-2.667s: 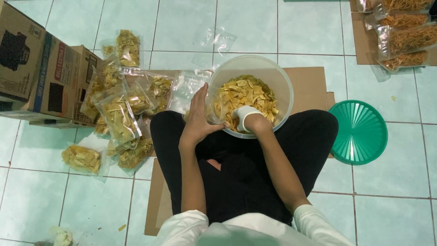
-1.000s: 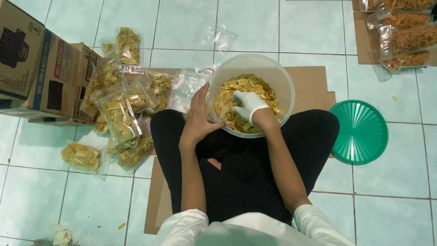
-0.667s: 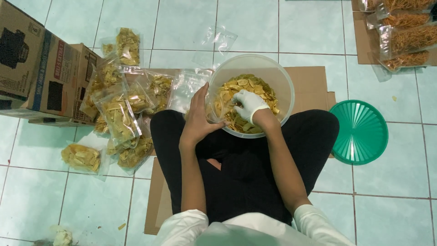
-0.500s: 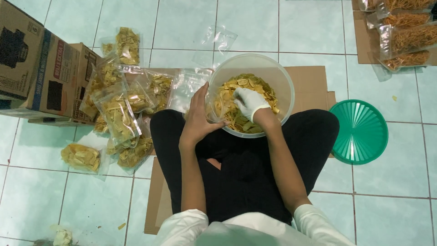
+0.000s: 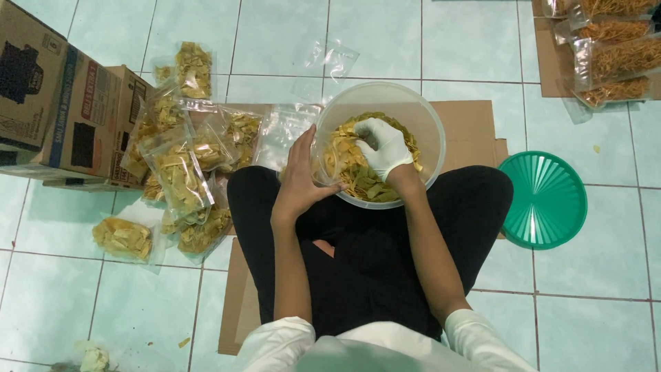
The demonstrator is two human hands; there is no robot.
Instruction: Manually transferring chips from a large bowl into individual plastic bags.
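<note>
Tiled floor [image 5: 289, 34], tub [image 5: 427, 117] at upper centre. Gloved right hand [image 5: 382, 148] closes on chips [image 5: 344, 162]. Bare left hand [image 5: 303, 176] lies open against the tub wall.

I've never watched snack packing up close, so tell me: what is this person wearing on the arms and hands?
The right hand wears a thin white glove that ends at the wrist. The left hand is bare, with no glove, ring or watch visible. Both forearms are uncovered; white sleeves are pushed up and bunched near the elbows.
</note>
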